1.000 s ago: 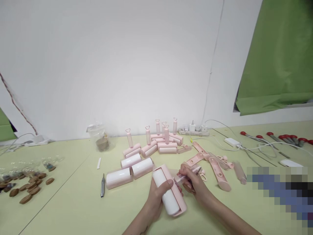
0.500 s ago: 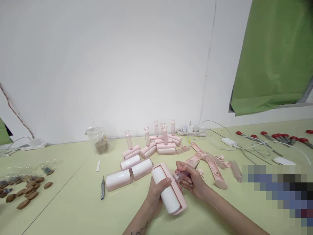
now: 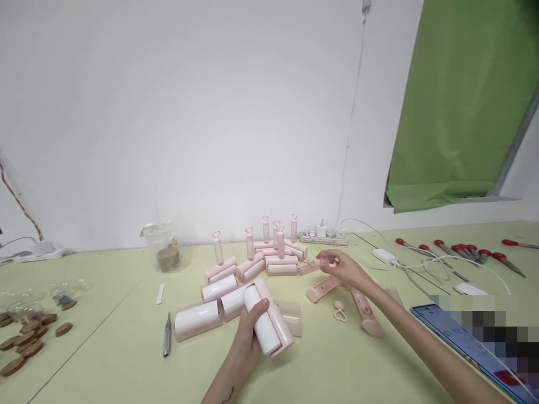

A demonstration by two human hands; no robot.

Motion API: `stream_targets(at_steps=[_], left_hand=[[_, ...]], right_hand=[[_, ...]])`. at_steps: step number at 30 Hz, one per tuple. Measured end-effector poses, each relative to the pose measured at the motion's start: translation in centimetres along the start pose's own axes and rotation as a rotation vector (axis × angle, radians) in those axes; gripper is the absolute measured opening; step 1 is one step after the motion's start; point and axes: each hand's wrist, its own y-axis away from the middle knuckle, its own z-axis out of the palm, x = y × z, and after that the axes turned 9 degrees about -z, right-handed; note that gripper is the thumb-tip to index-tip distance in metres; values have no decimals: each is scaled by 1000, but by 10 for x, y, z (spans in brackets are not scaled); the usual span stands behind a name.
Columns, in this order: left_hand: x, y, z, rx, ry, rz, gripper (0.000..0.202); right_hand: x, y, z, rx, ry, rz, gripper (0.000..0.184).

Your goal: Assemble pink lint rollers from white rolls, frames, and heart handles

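My left hand point(image 3: 249, 331) is wrapped round a lint roller point(image 3: 265, 320) with a white sheet roll in a pink holder, tilted over the table. Beyond it shows a translucent pinkish cover point(image 3: 291, 318); whether it touches the roller I cannot tell. Farther out, my right hand point(image 3: 339, 266) has its fingers bent together among pale pink parts; what they grip is hard to make out. Near that hand lie pink curved shells point(image 3: 324, 288) and a heart-shaped loop piece point(image 3: 340, 311). Another pink shell point(image 3: 365, 311) rests partly under my right forearm.
Several lint rollers with upright handles point(image 3: 281, 244) stand at the back. White rolls point(image 3: 197, 320) and a screwdriver point(image 3: 167, 335) lie left of my hands. Rightward are a power strip point(image 3: 324, 240), cables, red-ended tools point(image 3: 463, 251) and a phone point(image 3: 458, 342). Wooden discs point(image 3: 31, 339) lie far left.
My right hand has moved away from the roller, up toward the pink parts. The translucent handle it held beside the roller no longer shows there. My left hand keeps the roller, now slightly left.
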Motion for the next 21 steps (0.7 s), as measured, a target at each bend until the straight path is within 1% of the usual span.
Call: stream_targets(at_steps=[2, 5, 7, 9, 11, 13, 14, 16, 18, 21], left_hand=[[-4, -1, 4, 73, -23, 33, 27], [-9, -1, 8, 74, -61, 43, 36], [-11, -1, 8, 84, -74, 50, 37], [-13, -3, 5, 106, -67, 62, 38], [-14, -7, 1, 156, -97, 105, 41], [-13, -10, -2, 243, -208, 211, 45], [-12, -11, -3, 283, -289, 275, 44], [-10, -10, -2, 324, -462, 395, 39], [-8, -7, 1, 304, -615, 472, 30], [-8, -1, 4, 278, -803, 553, 20]], right_hand=[[11, -10, 10, -68, 132, 9, 15], [20, -19, 23, -151, 277, 19, 21], [17, -19, 28, -167, 327, 11, 24], [6, -13, 30, -158, 334, -5, 21], [-11, -1, 33, -165, 294, -33, 16], [-30, 18, 37, -228, 153, -76, 27], [-40, 28, 40, -277, 14, -108, 29], [-57, 48, 47, -346, -150, -180, 28], [-70, 65, 53, -371, -172, -238, 28], [-80, 79, 57, -377, -86, -256, 33]])
